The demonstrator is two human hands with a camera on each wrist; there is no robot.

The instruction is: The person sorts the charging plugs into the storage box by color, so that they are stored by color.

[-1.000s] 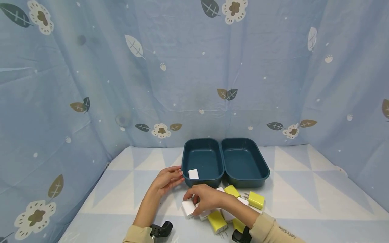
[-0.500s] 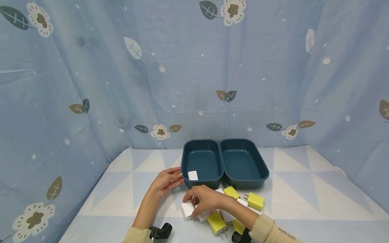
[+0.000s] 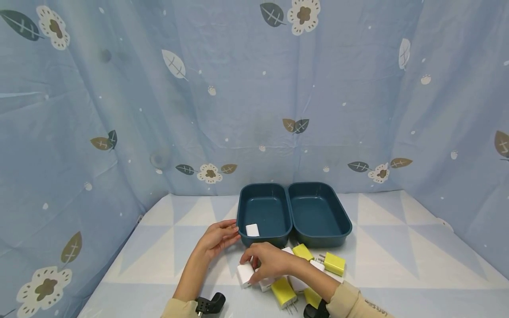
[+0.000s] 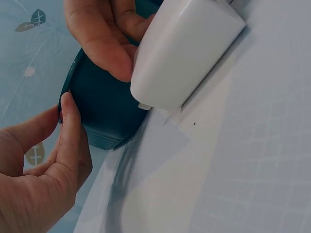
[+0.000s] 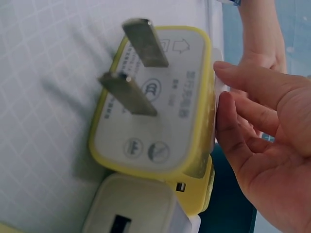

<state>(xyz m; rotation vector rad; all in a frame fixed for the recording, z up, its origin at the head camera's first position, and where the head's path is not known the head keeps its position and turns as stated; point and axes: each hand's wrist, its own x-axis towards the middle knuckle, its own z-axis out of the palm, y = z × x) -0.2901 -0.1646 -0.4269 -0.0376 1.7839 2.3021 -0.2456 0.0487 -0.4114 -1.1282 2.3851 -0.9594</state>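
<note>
Beside bins (image 3: pixel 318 215), hands (image 3: pixel 270 261), chargers (image 3: pixel 245 274) (some yellow)

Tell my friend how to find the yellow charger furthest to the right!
In the head view, find the two teal trays side by side on the table. Nearer the person lies a jumble of yellow and white chargers; the yellow charger you want is at its right end, in front of the right tray. Its prongs point left; another yellow one's point toward the person.
</note>
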